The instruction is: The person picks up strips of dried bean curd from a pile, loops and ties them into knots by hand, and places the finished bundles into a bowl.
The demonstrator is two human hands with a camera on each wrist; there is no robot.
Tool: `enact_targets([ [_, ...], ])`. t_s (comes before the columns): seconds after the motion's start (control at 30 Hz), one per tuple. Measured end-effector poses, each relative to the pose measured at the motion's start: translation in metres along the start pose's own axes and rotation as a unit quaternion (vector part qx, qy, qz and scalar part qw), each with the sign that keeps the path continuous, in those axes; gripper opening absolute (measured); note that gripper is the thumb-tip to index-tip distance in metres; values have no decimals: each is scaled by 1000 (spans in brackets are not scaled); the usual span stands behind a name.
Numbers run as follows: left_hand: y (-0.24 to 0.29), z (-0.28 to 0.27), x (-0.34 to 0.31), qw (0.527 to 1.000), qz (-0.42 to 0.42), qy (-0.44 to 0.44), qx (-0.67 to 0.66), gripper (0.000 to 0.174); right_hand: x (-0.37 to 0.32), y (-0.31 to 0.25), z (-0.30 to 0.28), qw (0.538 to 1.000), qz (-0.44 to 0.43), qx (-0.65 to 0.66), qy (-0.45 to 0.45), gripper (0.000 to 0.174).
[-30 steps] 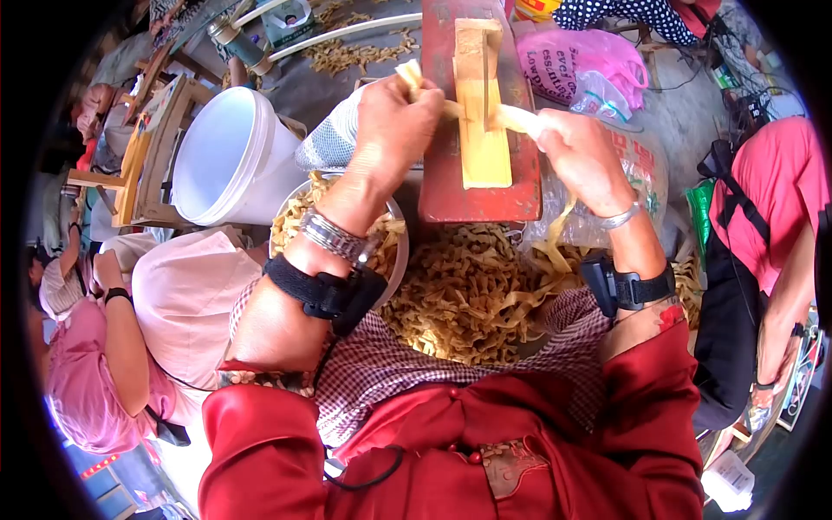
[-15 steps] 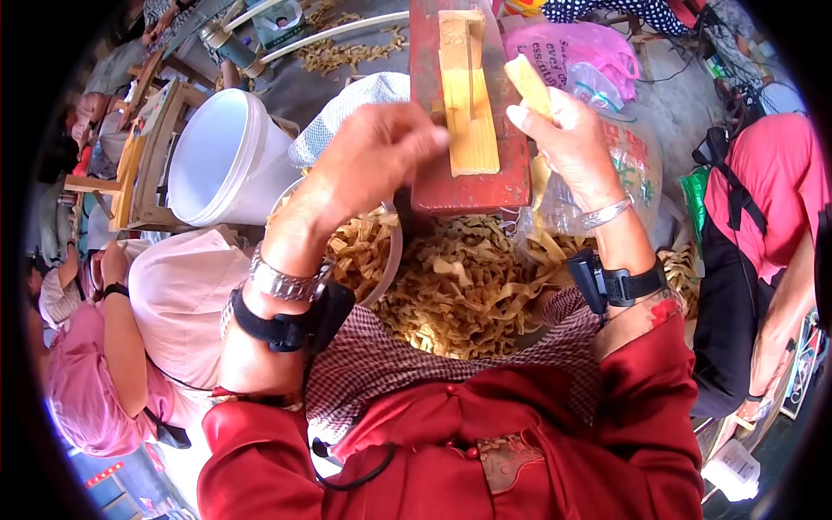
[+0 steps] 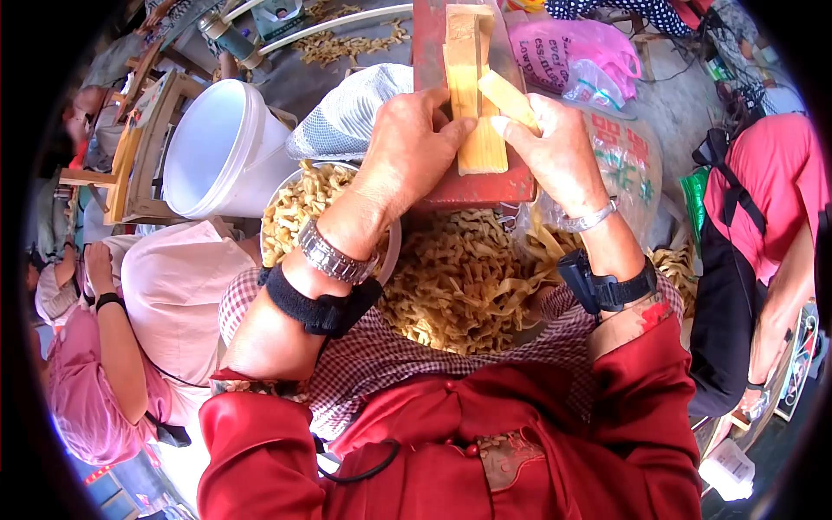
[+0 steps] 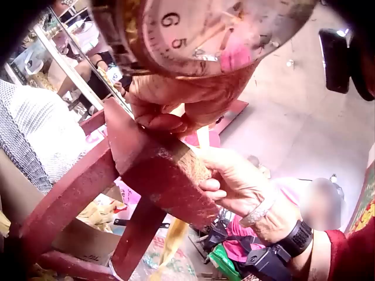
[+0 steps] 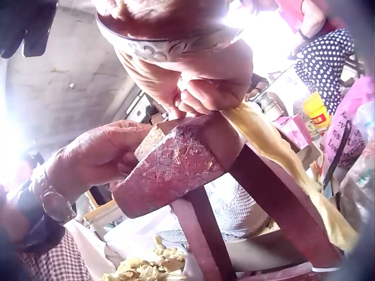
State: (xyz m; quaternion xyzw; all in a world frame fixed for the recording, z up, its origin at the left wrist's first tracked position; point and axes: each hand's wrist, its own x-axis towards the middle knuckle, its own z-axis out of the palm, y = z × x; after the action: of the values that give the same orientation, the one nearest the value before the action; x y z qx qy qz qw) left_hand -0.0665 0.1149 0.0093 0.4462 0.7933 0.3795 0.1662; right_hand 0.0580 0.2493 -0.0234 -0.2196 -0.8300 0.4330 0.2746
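A wooden block (image 3: 482,154) with a taller slotted part lies lengthwise on a narrow red bench (image 3: 425,192). My left hand (image 3: 412,147) grips the block's left side, thumb over its top edge; its other fingers are largely hidden in the head view. My right hand (image 3: 563,152) pinches a flat, pale yellow strip (image 3: 510,100) between thumb and fingers. The strip's short end points up and left, overlapping the block. In the right wrist view, the long tail of the strip (image 5: 293,161) hangs beside the bench legs.
Below the bench lies a heap of curled yellowish pieces (image 3: 472,286). On the left stand a bowl of similar pieces (image 3: 299,204), a white bucket (image 3: 217,147) and a mesh-covered bundle (image 3: 347,113). Plastic bags (image 3: 576,56) lie on the right. People sit on both sides.
One second ago, both hands held the strip across the block. A pale piece then dropped below as my left hand swung away left. My left hand is back at the block; the strip's end has come nearer.
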Motion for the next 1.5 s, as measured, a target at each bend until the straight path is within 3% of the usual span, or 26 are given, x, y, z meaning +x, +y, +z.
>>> enact_targets([
  [0.17,3,2,-16,1000,3,-13,7,36,-20,-14,-5,999,4,-35,-19,29],
  [0.3,4,5,-25,1000,29,1,4,33,-39,-19,-4,1000,-9,27,-12,26],
  [0.53,7,8,-31,1000,-12,-20,-18,32,-49,-16,-7,999,4,23,-36,29],
  [0.63,6,9,-32,998,-26,-20,-47,31,-49,-21,-9,993,18,105,-46,36],
  [0.7,12,3,-36,997,-40,-21,-65,31,-47,-37,-21,982,105,143,-65,42],
  [0.77,16,-1,-46,996,-13,8,-89,28,-49,-33,-31,965,148,199,-86,52],
  [0.9,21,-7,-78,999,42,-4,-33,22,-66,-32,-41,968,109,214,-77,42],
  [0.93,30,-6,-93,993,-33,-50,-105,21,-74,-36,-41,968,98,222,-71,40],
  [1.03,18,26,-134,913,-182,-204,-303,32,-116,-58,-22,957,31,285,-39,29],
  [1.1,-15,56,-163,795,-268,-281,-467,35,-144,-64,-9,963,21,241,-121,17],
  [1.13,-13,50,-180,740,-175,-297,-578,35,-156,-66,2,974,-59,189,-114,12],
  [1.17,-17,58,-191,719,-220,-252,-610,40,-167,-68,14,975,-139,134,-107,8],
  [1.2,-20,67,-202,695,-259,-202,-640,46,-182,-72,28,972,-165,124,-110,7],
  [1.27,3,65,-171,620,-376,-323,-608,50,-202,-85,40,957,-206,143,-149,10],
  [1.37,8,61,-168,592,-405,-355,-599,46,-218,-107,48,920,-234,220,-223,16],
  [1.47,5,51,-170,575,-364,-356,-640,39,-219,-125,45,915,-241,230,-226,16],
  [1.5,13,43,-171,602,-371,-324,-628,32,-219,-129,43,915,-239,236,-224,16],
])
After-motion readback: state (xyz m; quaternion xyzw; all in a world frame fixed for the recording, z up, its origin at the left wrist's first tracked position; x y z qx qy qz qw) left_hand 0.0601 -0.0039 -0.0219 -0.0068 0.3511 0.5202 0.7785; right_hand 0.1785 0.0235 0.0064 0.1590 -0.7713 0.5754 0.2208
